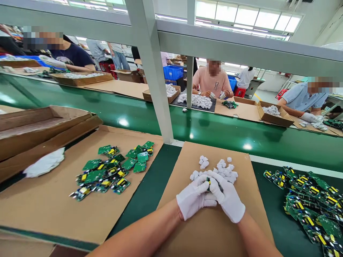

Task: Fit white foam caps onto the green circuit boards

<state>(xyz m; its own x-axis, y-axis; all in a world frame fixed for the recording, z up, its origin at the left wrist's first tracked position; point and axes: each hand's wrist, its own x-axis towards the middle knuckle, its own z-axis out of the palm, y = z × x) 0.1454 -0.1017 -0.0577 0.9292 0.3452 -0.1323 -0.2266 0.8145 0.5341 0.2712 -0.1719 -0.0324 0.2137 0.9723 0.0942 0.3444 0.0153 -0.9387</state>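
Both my hands wear white gloves and meet over a cardboard sheet in front of me. My left hand and my right hand press together around a small green circuit board with a yellow part, of which only a sliver shows between the fingers. Just beyond my fingertips lies a heap of small white plastic housings.
A pile of green circuit boards lies on cardboard at my left, another pile at my right. A white cloth and flat cartons sit far left. A green conveyor belt, a grey post and several seated workers are beyond.
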